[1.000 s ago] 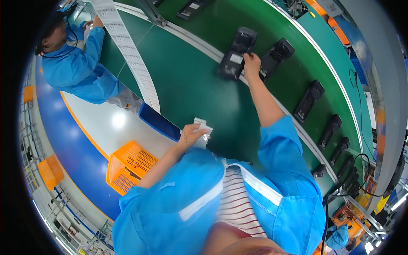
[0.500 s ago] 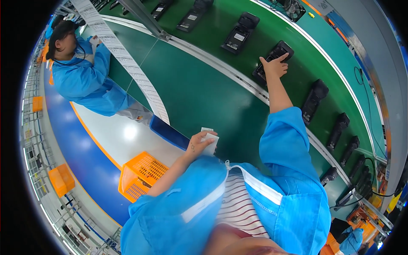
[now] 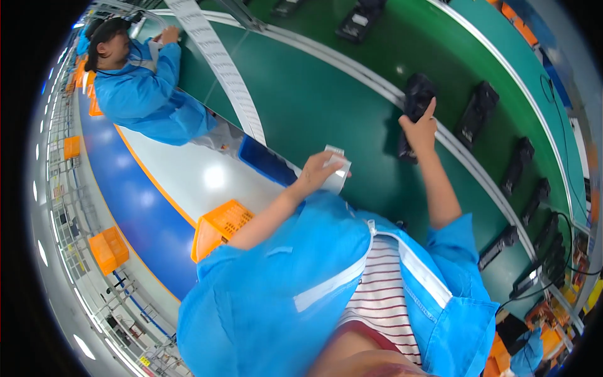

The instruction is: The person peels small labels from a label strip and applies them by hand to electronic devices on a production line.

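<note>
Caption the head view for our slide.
Right-hand grip on a black handheld terminal; left-hand grip on white slips.

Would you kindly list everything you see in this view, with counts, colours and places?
Held device: one, black, in the right hand
White slips: at least two, white, in the left hand
Belt devices: at least five, black, along the belt
Bench device: at least one, black, right of the wearer
Belt: one, green, upper right
Rail: silver, between belt and bench
Bench: green, centre
Label strip: one, white, upper middle
Bin: one, blue, bench's left edge
Baskets: at least three, orange, left
Floor: white, blue and grey, left
Other workers: at least two, blue jackets, upper left and lower right
Jacket: one, blue, wearer's body
Hands: two, bare, centre and right
</note>
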A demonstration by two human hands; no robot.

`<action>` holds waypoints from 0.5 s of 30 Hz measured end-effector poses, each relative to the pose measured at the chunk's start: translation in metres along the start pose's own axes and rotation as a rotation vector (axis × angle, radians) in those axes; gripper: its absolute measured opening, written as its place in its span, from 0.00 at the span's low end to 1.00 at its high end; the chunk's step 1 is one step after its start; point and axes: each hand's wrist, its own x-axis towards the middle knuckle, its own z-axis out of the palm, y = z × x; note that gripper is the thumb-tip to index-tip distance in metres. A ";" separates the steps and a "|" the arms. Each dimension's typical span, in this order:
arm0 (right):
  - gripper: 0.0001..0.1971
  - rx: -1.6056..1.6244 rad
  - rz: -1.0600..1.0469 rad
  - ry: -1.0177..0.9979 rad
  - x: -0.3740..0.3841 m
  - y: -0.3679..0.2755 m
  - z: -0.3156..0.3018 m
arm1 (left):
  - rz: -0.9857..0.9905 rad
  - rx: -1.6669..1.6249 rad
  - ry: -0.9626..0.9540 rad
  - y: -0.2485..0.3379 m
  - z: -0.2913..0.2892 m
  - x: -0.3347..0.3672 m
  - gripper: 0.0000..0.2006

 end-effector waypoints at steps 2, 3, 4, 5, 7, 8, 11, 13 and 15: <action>0.50 -0.128 -0.022 0.030 -0.060 0.000 0.002 | -0.055 0.059 -0.035 0.004 0.012 0.002 0.09; 0.51 -0.181 0.021 0.001 -0.080 0.000 0.003 | -0.082 0.133 -0.075 0.004 0.016 0.005 0.09; 0.52 -0.239 0.074 -0.025 -0.096 0.002 0.005 | -0.109 0.127 -0.097 0.004 0.021 0.006 0.09; 0.52 -0.242 0.105 -0.027 -0.105 0.005 0.007 | -0.115 0.148 -0.144 0.004 0.029 0.009 0.09; 0.52 -0.267 0.151 -0.021 -0.118 0.012 0.013 | -0.083 0.277 -0.219 0.001 0.038 0.012 0.09; 0.52 -0.267 0.174 -0.024 -0.123 0.018 0.010 | -0.100 0.278 -0.236 0.001 0.042 0.012 0.09; 0.38 -0.275 -0.142 0.233 -0.134 0.022 -0.003 | -0.016 0.410 -0.365 0.003 0.047 0.008 0.08; 0.32 0.084 -0.258 0.118 -0.131 0.011 -0.021 | 0.021 0.449 -0.431 0.001 0.042 0.003 0.08; 0.19 0.770 -0.232 -0.193 -0.131 0.006 -0.024 | 0.014 0.429 -0.442 -0.001 0.044 0.001 0.08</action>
